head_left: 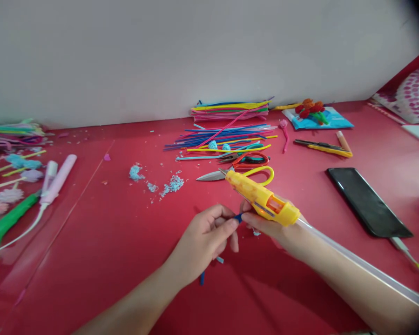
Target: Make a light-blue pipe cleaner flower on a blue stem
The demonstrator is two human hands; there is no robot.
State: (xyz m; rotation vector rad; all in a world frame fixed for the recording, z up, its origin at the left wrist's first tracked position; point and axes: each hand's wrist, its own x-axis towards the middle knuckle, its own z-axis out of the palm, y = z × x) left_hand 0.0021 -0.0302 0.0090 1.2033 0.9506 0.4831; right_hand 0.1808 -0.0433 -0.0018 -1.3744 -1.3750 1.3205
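Note:
My left hand (214,230) pinches a small dark blue piece (238,217), perhaps pipe cleaner, between thumb and fingers. My right hand (265,223) meets it there, with its thumb at the other end of the piece. A yellow hot glue gun (261,197) sits in my right hand, nozzle pointing to the upper left, and a long clear glue stick (352,256) trails from its back over the forearm. The fingers around its handle are mostly hidden. Below my left hand lie a short blue piece (202,278) and a light blue piece (220,259).
Beyond the hands lie scissors (212,176), pliers (230,158), loose pipe cleaners (202,138) and light blue fluff (172,184). A phone (366,202) with a cable is at right. On the left are a pink hair-iron-like tool (59,179) and a green-handled tool (14,218).

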